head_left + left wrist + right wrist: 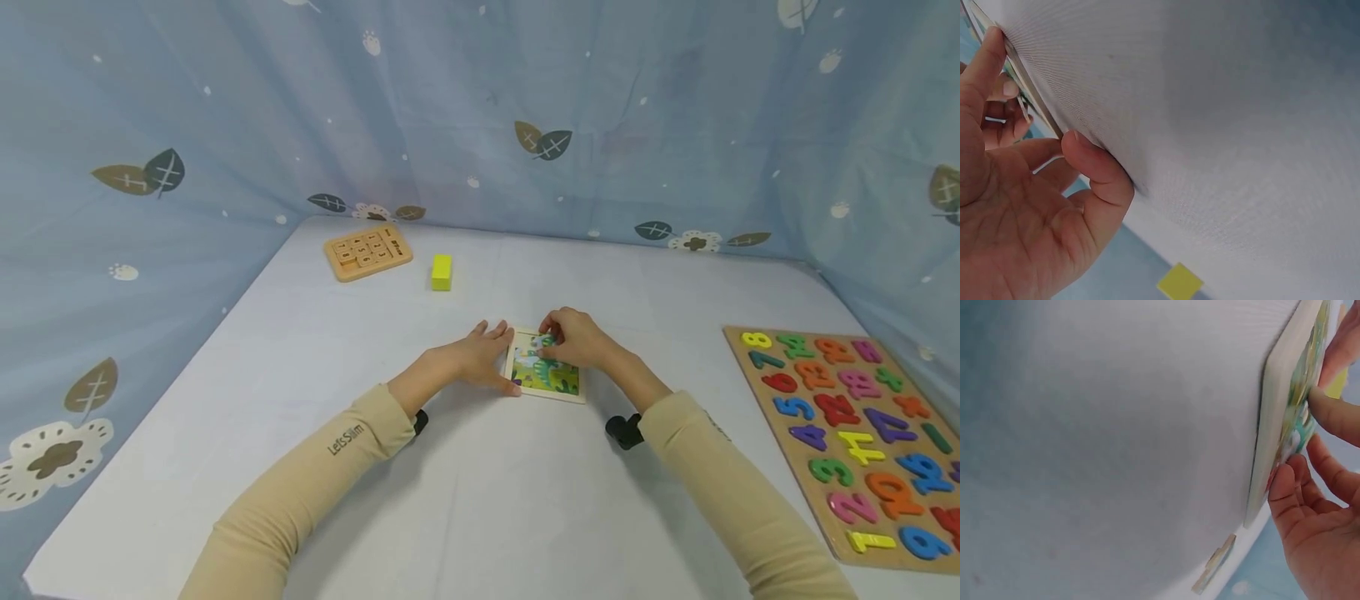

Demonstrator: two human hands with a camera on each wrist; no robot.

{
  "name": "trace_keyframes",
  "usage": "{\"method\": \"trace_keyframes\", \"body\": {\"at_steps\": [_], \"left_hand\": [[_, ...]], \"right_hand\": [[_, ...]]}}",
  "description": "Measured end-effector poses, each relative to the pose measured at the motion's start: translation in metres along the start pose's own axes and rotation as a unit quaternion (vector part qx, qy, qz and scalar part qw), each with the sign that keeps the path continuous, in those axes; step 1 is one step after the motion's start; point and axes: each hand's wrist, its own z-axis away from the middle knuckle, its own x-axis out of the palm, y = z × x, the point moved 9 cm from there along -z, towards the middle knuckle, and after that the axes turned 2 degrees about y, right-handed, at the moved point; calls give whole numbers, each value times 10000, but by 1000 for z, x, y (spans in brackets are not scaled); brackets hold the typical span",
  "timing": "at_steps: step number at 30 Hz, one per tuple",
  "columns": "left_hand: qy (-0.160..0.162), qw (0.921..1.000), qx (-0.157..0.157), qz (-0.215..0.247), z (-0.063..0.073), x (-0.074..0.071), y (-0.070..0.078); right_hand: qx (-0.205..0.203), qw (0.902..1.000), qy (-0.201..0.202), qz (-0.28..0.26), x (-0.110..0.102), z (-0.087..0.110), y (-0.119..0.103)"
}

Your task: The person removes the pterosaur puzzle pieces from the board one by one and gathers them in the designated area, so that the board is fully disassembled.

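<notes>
A small dinosaur jigsaw puzzle (546,387) in a pale wooden frame lies on the white table, with green, white and teal artwork. My left hand (480,358) holds the frame along its left side, thumb at the near corner and fingers against the far part of the edge. My right hand (581,340) is over the upper right of the picture. Its thumb and fingertips pinch a puzzle piece (1303,428), mostly covered by the fingers. In the left wrist view, the frame's edge (1035,94) passes between the left hand's thumb and curled fingers.
A yellow block (442,273) stands beyond the puzzle. Farther left is a wooden sliding number puzzle (367,252). A large board of coloured numbers (806,454) lies at the right side. Blue patterned cloth (480,117) hangs behind the table.
</notes>
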Motion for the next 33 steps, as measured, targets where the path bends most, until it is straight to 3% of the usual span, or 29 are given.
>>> {"method": "trace_keyframes", "body": {"at_steps": [9,19,26,33], "left_hand": [[-29,10000,38,26,0,-1,1],[-49,10000,25,18,-1,0,1],[-44,10000,42,9,-2,1,1],[-35,10000,50,-15,-1,-1,2]], "right_hand": [[-330,9982,26,494,2,4,-6],[-512,9965,359,550,-5,6,-10],[-851,9933,694,351,-15,9,-17],[-854,9922,850,321,-25,16,-12]]}}
